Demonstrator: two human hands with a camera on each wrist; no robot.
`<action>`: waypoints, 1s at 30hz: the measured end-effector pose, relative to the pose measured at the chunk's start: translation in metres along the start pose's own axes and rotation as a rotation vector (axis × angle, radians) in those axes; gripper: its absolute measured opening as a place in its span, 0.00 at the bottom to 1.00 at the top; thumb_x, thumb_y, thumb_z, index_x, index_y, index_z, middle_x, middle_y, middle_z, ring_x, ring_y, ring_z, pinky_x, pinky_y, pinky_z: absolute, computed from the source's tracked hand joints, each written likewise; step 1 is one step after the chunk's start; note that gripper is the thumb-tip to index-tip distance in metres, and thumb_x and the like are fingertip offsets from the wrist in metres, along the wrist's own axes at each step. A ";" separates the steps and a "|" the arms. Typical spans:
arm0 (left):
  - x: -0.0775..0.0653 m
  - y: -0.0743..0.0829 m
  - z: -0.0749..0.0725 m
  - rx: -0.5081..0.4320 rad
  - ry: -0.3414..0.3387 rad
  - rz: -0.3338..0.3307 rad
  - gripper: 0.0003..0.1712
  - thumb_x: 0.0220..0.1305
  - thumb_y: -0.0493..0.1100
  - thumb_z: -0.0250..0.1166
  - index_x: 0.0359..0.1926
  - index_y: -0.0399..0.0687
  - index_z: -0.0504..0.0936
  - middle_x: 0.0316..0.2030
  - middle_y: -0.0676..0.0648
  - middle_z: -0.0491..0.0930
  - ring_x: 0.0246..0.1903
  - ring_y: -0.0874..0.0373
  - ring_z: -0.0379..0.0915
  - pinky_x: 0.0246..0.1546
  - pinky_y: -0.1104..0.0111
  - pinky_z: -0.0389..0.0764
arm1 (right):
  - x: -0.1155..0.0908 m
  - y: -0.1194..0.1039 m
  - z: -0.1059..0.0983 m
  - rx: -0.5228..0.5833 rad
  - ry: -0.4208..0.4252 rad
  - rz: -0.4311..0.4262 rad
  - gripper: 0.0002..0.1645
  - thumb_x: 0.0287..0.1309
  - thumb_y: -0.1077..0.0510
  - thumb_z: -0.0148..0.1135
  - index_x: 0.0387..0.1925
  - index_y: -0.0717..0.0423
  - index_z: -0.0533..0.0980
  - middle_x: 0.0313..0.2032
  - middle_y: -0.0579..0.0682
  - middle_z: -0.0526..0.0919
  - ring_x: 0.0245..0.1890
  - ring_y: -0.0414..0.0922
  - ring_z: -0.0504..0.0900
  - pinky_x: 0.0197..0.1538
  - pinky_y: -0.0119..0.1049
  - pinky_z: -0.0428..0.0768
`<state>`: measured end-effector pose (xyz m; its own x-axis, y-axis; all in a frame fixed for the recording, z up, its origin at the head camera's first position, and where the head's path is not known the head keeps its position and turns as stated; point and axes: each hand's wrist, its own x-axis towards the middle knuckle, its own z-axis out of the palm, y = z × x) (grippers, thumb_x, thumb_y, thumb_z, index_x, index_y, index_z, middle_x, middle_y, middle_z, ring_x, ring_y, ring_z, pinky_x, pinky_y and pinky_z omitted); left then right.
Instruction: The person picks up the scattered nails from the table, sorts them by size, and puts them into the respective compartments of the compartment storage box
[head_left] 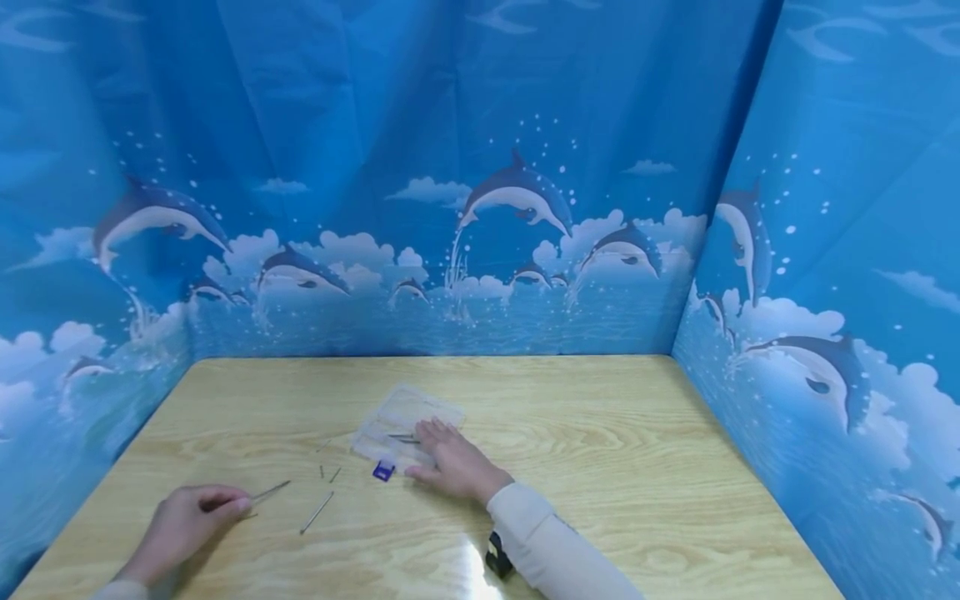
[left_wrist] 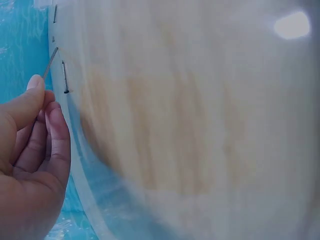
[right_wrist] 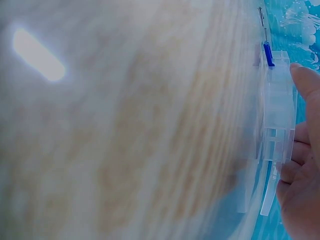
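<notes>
My left hand (head_left: 187, 523) is at the left of the table, pinching a thin metal nail (head_left: 272, 490) between thumb and fingers. In the left wrist view the held nail (left_wrist: 50, 63) points up and away from the thumb. Another long nail (head_left: 317, 512) lies on the wood just right of that hand. My right hand (head_left: 459, 463) rests with extended fingers on a clear plastic box (head_left: 375, 429), covering part of it. Some thin metal pieces (head_left: 402, 437) show in the box by the fingertips. A small blue-purple clasp (head_left: 384, 470) sits at the box's near edge.
Several smaller nails (head_left: 334, 475) lie between the left hand and the box. A small black object (head_left: 498, 557) shows beside the right sleeve. Blue dolphin-print sheets (head_left: 360, 167) hang behind and beside the wood-grain table (head_left: 637, 467).
</notes>
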<state>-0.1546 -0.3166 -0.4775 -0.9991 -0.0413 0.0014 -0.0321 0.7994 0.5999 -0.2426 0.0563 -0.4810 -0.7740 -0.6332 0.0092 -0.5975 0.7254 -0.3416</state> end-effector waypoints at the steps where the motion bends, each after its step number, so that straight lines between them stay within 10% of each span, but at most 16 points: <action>1: 0.000 0.000 -0.001 -0.011 -0.008 -0.012 0.17 0.61 0.51 0.67 0.39 0.42 0.85 0.40 0.41 0.85 0.41 0.46 0.81 0.40 0.58 0.80 | 0.000 0.000 0.001 -0.003 0.000 -0.001 0.45 0.67 0.34 0.45 0.71 0.60 0.54 0.72 0.56 0.55 0.73 0.51 0.50 0.73 0.43 0.48; 10: 0.009 0.003 -0.008 -0.067 -0.071 -0.088 0.28 0.63 0.57 0.63 0.48 0.35 0.81 0.45 0.35 0.82 0.46 0.38 0.77 0.43 0.49 0.79 | 0.000 -0.001 0.000 0.004 -0.005 -0.001 0.45 0.67 0.34 0.45 0.72 0.60 0.53 0.72 0.56 0.54 0.73 0.51 0.49 0.74 0.43 0.47; 30: 0.031 0.040 -0.003 -0.140 0.033 -0.005 0.24 0.65 0.53 0.62 0.49 0.37 0.81 0.45 0.36 0.83 0.42 0.46 0.80 0.39 0.60 0.82 | -0.001 0.000 0.001 0.002 -0.002 0.008 0.45 0.67 0.34 0.45 0.72 0.59 0.53 0.72 0.56 0.54 0.73 0.51 0.49 0.73 0.43 0.47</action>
<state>-0.1863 -0.2874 -0.4514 -0.9975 -0.0662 0.0232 -0.0305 0.7076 0.7060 -0.2416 0.0562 -0.4815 -0.7783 -0.6278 0.0048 -0.5908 0.7298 -0.3440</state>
